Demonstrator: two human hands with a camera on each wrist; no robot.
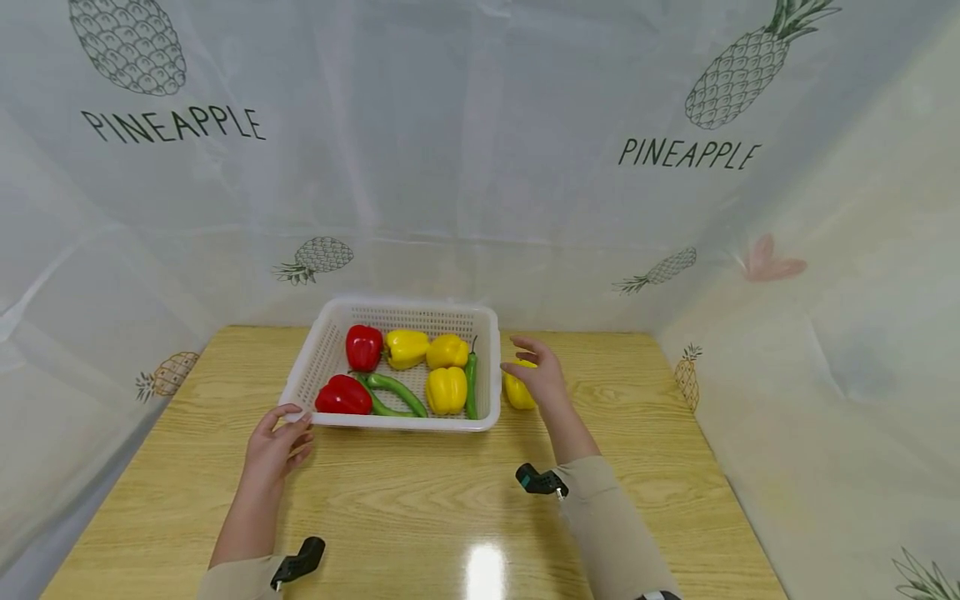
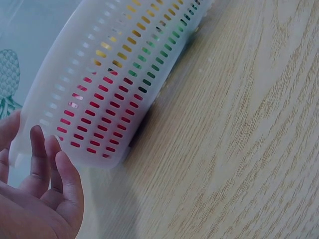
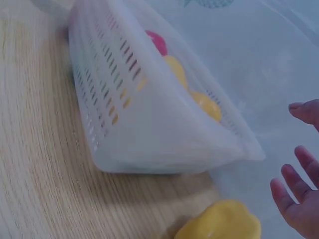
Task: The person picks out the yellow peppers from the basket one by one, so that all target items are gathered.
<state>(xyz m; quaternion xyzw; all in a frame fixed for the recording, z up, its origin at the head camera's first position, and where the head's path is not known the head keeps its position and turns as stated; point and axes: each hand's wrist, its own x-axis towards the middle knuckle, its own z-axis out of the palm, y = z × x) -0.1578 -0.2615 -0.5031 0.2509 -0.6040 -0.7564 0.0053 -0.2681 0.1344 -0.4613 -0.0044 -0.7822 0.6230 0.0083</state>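
Observation:
A white plastic basket (image 1: 405, 422) with slotted walls sits on the wooden table. My left hand (image 1: 279, 442) grips its front left corner, the rim lying between thumb and fingers; the left wrist view shows fingers (image 2: 70, 186) in front of the basket wall. To the basket's right lies a yellow bell pepper (image 1: 519, 393). Above this pepper is my right hand (image 1: 543, 375), thumb and fingers spread apart with nothing between them. In the right wrist view, the hand (image 3: 304, 209) appears apart from the yellow pepper (image 3: 224, 221).
Inside the basket are red bell peppers (image 1: 364, 348), yellow bell peppers (image 1: 447, 390) and long green peppers (image 1: 397, 387). Pineapple-printed sheeting (image 1: 420, 167) hangs behind the table and along its sides. Bare wood (image 1: 390, 500) extends in front of the basket.

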